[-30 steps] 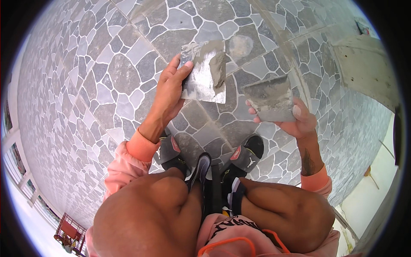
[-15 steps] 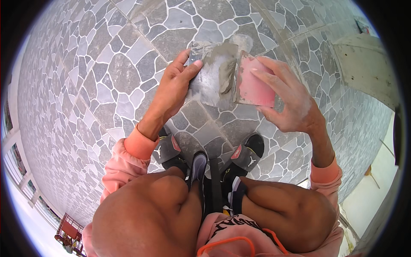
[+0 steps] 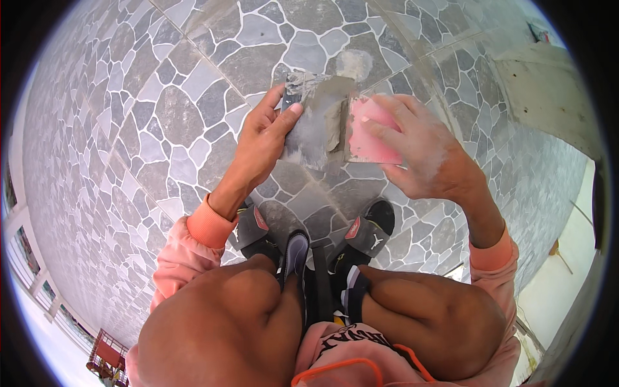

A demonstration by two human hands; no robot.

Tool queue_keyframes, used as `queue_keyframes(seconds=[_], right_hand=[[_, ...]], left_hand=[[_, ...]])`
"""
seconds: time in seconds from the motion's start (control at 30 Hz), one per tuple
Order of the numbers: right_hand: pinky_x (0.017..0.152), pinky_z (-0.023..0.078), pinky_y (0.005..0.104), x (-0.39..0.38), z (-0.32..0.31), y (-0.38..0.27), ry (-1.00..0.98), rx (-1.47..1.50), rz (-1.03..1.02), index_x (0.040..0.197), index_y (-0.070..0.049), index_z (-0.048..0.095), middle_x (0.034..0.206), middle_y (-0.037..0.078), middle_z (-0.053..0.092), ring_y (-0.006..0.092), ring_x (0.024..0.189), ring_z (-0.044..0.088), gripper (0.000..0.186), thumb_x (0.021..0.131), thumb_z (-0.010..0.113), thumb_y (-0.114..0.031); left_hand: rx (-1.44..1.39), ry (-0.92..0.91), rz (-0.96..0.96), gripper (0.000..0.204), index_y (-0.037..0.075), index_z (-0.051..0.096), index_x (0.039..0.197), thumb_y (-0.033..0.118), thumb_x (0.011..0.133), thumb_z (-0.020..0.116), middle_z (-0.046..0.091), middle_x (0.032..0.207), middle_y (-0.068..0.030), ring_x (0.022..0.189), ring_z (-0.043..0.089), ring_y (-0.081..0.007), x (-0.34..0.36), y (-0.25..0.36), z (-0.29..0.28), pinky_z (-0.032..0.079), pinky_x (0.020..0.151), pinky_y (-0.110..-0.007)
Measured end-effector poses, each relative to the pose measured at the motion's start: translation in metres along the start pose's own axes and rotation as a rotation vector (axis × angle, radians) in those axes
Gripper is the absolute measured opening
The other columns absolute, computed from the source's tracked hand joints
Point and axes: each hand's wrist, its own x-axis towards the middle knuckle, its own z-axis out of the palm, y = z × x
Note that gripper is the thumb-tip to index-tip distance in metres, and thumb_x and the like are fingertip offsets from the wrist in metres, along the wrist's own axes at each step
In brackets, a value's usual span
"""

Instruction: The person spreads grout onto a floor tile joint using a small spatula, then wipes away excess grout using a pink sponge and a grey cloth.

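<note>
My left hand (image 3: 261,145) grips a square metal plate (image 3: 303,138) by its left side, thumb on top. Grey wet paste (image 3: 335,129) is smeared across the plate, with a thicker lump along its right part. My right hand (image 3: 429,155) holds a flat scraper (image 3: 364,148), pink face up, from above and the right, fingers over that face and thumb at the near edge. The scraper's left edge meets the plate's right side, beside the lump.
My sandaled feet (image 3: 380,219) and bare knees are below the hands, on a grey stone-patterned floor (image 3: 180,129) with white joints. A stained pale slab (image 3: 541,84) stands at upper right, and a red metal cart (image 3: 106,355) at lower left.
My right hand has moved up and left, turning the scraper from its grey face to its pink one and bringing it against the plate, which has shifted slightly right and down.
</note>
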Motion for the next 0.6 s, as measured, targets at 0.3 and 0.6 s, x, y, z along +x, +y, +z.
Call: queue_keyframes(seconds=[0.3,0.6], right_hand=[[0.093,0.047,0.0433,-0.067,0.031,0.109,-0.067,1.192,0.556,0.137,0.004,0.045,0.131,0.020,0.053,0.0353,0.114,0.056,0.054,0.092,0.056,-0.024],[0.094,0.047,0.0419,-0.072,0.045,0.145,0.099,1.157,0.635,0.136,0.002,0.046,0.134,0.018,0.053,0.0345,0.117,0.056,0.051,0.094,0.056,-0.027]], left_hand=[[-0.014,0.110,0.003,0.054,-0.004,0.030,0.145,0.013,0.099,0.052,0.062,0.119,-0.0094,0.098,0.063,-0.0115,-0.006,0.009,-0.011,0.052,0.083,-0.025],[-0.033,0.169,-0.090,0.048,-0.004,0.035,0.142,0.013,0.099,0.050,0.059,0.124,-0.0111,0.104,0.060,-0.0125,-0.027,0.003,-0.015,0.049,0.089,-0.025]])
